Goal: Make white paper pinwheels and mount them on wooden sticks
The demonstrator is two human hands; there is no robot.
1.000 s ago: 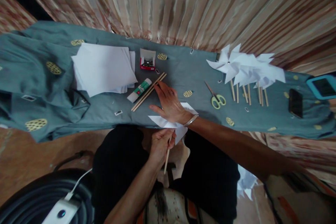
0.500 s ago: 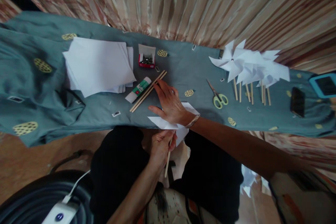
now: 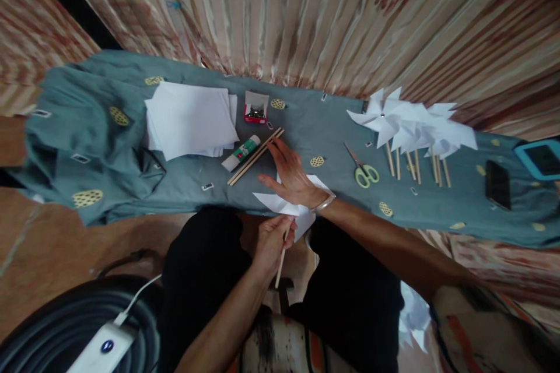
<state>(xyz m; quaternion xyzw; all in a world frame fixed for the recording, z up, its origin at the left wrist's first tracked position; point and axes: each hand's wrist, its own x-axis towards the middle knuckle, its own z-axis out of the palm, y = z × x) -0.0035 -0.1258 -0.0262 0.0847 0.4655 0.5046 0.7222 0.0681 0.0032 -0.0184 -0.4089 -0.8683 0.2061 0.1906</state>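
My left hand (image 3: 272, 239) is closed on a thin wooden stick (image 3: 280, 268), which points down toward my lap. At the stick's upper end is a white paper pinwheel (image 3: 306, 225), at the table's front edge. Over this pinwheel lies my right hand (image 3: 292, 179), open with fingers extended and thumb apart; its palm hides part of the paper. The right fingertips reach the lower side of two loose wooden sticks (image 3: 256, 157); whether they touch is unclear. A glue stick (image 3: 241, 152) lies alongside those sticks.
On the green cloth (image 3: 210, 198) are a paper stack (image 3: 190, 119), a small red box of metal pins (image 3: 256, 112), scissors (image 3: 366, 173), several finished pinwheels (image 3: 411, 122), a phone (image 3: 497, 185) and a blue-framed device (image 3: 540, 158). A white power bank (image 3: 102, 347) sits lower left.
The view has shifted, so the table's left end now shows more. My right hand stays over the pinwheel with its fingers a little straighter. My left hand keeps hold of the stick.
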